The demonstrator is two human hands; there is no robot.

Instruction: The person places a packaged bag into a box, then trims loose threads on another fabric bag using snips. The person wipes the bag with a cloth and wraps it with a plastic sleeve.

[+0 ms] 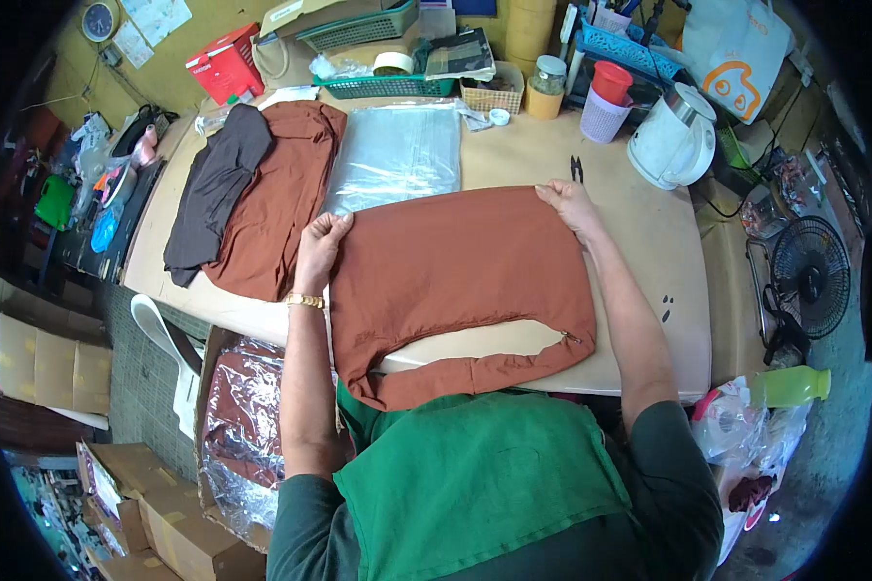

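A rust-brown garment [446, 266] lies spread across the near part of the table, its open neck or waist edge facing me, with what looks like a small zip at the right of the opening. My left hand [326, 235] pinches its upper left corner. At the upper right corner my right hand [564, 201] grips the cloth in the same way. Left of it rest more rust-brown clothing [291, 184] and a dark grey garment [225, 184] overlapping it. Clear plastic bags [402, 145] lie flat just beyond the garment.
Behind my right hand are small black snips [576, 169] and a white kettle [673, 140]. Green baskets [388, 85], a jar [545, 87] and a purple cup [606, 116] line the back. A carton [208, 436] of plastic-wrapped clothing stands at lower left; a black fan [810, 276] is right.
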